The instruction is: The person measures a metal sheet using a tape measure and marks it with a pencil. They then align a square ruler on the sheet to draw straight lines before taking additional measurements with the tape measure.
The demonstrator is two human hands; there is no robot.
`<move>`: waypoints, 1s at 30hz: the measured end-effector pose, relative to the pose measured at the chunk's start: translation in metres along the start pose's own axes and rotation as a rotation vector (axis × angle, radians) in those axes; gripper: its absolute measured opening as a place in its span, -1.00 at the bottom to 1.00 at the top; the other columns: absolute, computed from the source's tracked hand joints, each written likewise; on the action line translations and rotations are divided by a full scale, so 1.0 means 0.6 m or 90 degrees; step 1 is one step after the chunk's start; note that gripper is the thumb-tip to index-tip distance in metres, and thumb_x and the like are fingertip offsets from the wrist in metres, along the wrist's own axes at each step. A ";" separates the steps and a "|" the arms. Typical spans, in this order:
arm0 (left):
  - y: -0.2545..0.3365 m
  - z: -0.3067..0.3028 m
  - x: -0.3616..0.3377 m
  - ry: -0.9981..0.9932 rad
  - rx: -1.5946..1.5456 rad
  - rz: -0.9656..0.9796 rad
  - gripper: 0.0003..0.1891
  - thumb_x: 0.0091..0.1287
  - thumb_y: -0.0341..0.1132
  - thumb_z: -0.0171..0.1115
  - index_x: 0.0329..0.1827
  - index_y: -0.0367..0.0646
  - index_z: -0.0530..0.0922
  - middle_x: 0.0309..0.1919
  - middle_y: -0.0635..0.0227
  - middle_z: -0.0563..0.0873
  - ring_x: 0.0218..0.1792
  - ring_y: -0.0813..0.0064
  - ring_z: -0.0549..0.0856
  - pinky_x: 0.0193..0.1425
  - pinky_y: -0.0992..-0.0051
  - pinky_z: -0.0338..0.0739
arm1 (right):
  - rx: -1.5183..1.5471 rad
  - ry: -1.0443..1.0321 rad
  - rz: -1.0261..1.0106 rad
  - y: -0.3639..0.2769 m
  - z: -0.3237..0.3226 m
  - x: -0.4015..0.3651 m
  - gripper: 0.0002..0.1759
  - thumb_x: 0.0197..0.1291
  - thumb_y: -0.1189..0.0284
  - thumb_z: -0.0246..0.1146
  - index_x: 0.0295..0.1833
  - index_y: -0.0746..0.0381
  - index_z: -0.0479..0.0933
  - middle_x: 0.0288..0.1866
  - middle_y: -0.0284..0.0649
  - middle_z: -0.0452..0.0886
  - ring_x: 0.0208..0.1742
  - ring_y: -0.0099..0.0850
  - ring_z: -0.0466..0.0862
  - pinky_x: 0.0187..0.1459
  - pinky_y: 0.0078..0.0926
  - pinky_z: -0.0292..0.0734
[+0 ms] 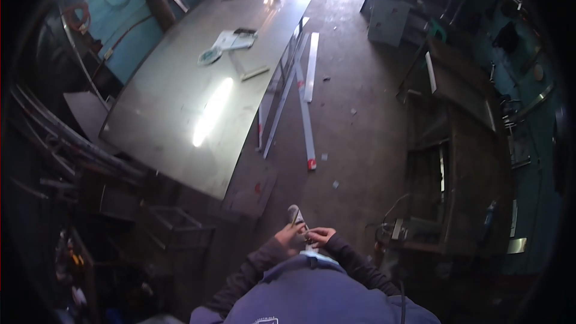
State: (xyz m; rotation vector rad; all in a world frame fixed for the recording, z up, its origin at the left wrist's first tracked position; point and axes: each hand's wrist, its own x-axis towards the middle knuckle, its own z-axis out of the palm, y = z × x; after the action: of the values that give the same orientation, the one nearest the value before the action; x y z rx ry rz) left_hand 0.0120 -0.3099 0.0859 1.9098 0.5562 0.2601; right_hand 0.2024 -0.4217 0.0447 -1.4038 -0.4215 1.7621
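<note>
My left hand point(288, 237) and my right hand point(323, 237) are close together in front of my waist, above my shoe point(294, 213). Fingers of both hands are bent inward, and the fingertips nearly meet. A thin, pale yellowish strip or stick point(293, 219) rises from the left hand; it is too small to name. Between the right fingertips there may be a small thing, but I cannot make it out.
To the left stands a large metal-topped table point(174, 102) with papers point(234, 39) and a try square point(255, 72). Metal bars point(306, 123) lie on the floor beside it. A dark workbench point(480, 174) is at the right, and a gas cylinder point(157, 3) stands by the wall.
</note>
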 end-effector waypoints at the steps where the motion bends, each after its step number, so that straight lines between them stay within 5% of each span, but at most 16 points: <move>1: 0.004 -0.002 -0.015 0.005 -0.006 -0.018 -0.26 -0.04 -0.38 0.45 0.32 -0.15 0.43 0.08 -0.03 0.57 0.09 0.04 0.65 0.19 0.28 0.55 | 0.032 -0.004 0.015 0.016 0.006 -0.012 -0.61 0.31 0.36 0.32 0.16 0.34 0.55 -0.02 -0.21 0.69 -0.07 -0.41 0.70 -0.12 -0.52 0.67; 4: -0.007 -0.015 -0.046 -0.036 0.056 0.096 -0.37 -0.03 -0.38 0.44 0.20 -0.13 0.50 0.01 0.03 0.59 0.04 0.03 0.64 0.16 0.22 0.55 | 0.073 0.005 0.003 0.027 0.039 -0.043 -0.64 0.31 0.37 0.32 0.14 0.32 0.57 -0.03 -0.23 0.69 -0.10 -0.46 0.70 -0.15 -0.59 0.64; 10: 0.001 -0.094 -0.080 -0.022 0.152 0.056 -0.50 0.02 -0.53 0.37 0.10 -0.03 0.57 -0.04 0.21 0.62 -0.04 0.17 0.71 0.01 0.38 0.66 | 0.118 -0.011 -0.023 0.023 0.097 -0.009 -0.67 0.26 0.47 0.35 0.12 0.27 0.54 -0.21 -0.31 0.67 -0.34 -0.59 0.63 -0.30 -0.64 0.58; 16: -0.119 -0.305 -0.131 0.114 0.275 0.104 -0.49 -0.11 -0.63 0.31 -0.01 -0.07 0.62 -0.10 0.17 0.65 -0.02 0.12 0.67 0.07 0.32 0.62 | 0.149 0.061 -0.107 -0.005 0.199 0.112 -0.66 0.20 0.44 0.39 0.04 0.26 0.47 -0.34 -0.31 0.57 -0.41 -0.54 0.55 -0.39 -0.48 0.52; 20: -0.175 -0.472 -0.164 0.257 0.386 0.071 -0.59 0.03 -0.66 0.20 -0.04 -0.12 0.64 -0.05 0.18 0.66 -0.02 0.08 0.66 0.11 0.32 0.59 | 0.120 0.127 -0.122 -0.039 0.272 0.208 -0.69 0.20 0.49 0.39 0.00 0.25 0.46 -0.34 -0.31 0.58 -0.43 -0.50 0.57 -0.35 -0.45 0.54; 30: -0.281 -0.678 -0.057 0.161 0.473 0.056 -0.60 0.14 -0.59 0.21 0.03 0.00 0.62 -0.03 0.22 0.66 -0.05 0.08 0.69 0.04 0.27 0.62 | 0.147 0.325 -0.108 -0.101 0.320 0.349 -0.62 0.16 0.34 0.46 0.02 0.24 0.53 -0.27 -0.28 0.66 -0.35 -0.48 0.68 -0.27 -0.50 0.65</move>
State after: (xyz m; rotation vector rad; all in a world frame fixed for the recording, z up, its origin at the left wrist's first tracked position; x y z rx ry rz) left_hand -0.2348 0.0561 0.0958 2.6451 0.8149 0.3931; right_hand 0.0417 -0.1818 0.0133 -1.5319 -0.0557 1.2143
